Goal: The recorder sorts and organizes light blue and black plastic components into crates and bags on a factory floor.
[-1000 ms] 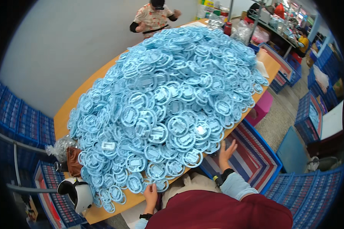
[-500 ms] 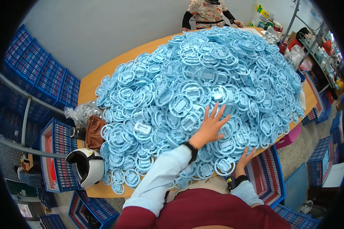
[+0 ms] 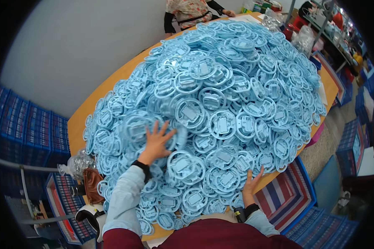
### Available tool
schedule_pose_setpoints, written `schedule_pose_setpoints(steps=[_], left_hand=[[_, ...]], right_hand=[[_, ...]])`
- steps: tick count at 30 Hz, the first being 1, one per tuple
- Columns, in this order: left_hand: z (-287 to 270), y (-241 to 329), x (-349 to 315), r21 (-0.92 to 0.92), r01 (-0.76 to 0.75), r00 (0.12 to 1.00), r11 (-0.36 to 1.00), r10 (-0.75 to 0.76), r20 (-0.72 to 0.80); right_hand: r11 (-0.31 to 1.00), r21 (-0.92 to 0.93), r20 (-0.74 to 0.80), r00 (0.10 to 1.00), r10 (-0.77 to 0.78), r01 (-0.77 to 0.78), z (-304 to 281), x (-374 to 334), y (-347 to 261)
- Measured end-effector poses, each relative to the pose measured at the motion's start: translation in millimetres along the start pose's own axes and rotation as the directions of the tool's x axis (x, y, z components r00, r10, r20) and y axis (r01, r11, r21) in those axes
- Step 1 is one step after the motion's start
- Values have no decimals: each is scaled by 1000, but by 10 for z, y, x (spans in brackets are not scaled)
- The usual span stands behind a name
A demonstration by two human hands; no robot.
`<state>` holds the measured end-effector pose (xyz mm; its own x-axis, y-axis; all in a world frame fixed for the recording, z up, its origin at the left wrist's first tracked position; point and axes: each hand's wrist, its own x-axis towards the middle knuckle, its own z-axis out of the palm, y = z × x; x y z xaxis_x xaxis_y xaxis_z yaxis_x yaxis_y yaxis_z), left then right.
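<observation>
A large heap of light blue round plastic parts [image 3: 222, 123], each a ring with a rectangular recess in its middle, covers most of the wooden table [image 3: 89, 101]. My left hand [image 3: 156, 142] lies on the left-middle of the heap with its fingers spread, touching parts that are smeared by motion. At the table's near edge my right hand [image 3: 250, 190] is upright against the parts, fingers apart and nothing held. Between the two hands, several loose parts [image 3: 226, 178] overlap one another.
A striped-lined blue crate [image 3: 284, 195] stands below the near right edge. A white helmet [image 3: 87, 216], a brown leather pouch [image 3: 92, 185] and a clear plastic bag [image 3: 79, 164] crowd the left side. Stacked blue crates [image 3: 33, 124] line the wall. A co-worker [image 3: 189, 12] is at the far end.
My left hand has swept left across the heap, shifting parts with it. My right hand is lower and slightly left in the picture. The whole view has turned, and a pale piece no longer shows.
</observation>
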<state>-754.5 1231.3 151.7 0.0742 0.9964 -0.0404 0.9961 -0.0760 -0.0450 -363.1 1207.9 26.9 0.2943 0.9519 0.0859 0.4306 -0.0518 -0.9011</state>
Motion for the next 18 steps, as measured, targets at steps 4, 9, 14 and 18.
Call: schedule_pose_setpoints(steps=[4,9,14,18], left_hand=[[-36,-676,-111,0,244,968,970,-243,59],[-204,-1214,-400,103,408,890,907,-420,174],[-451,-905,46,-20,246,919,969,-240,-313],[-826,578,1113,-259,-220,900,940,94,-425]], right_hand=[[998,-33,29,998,49,-48,174,25,-59],[998,15,51,997,58,-59,284,8,-123],[997,36,3,997,71,-71,367,63,-103],[992,-25,37,992,122,-121,303,37,-136]])
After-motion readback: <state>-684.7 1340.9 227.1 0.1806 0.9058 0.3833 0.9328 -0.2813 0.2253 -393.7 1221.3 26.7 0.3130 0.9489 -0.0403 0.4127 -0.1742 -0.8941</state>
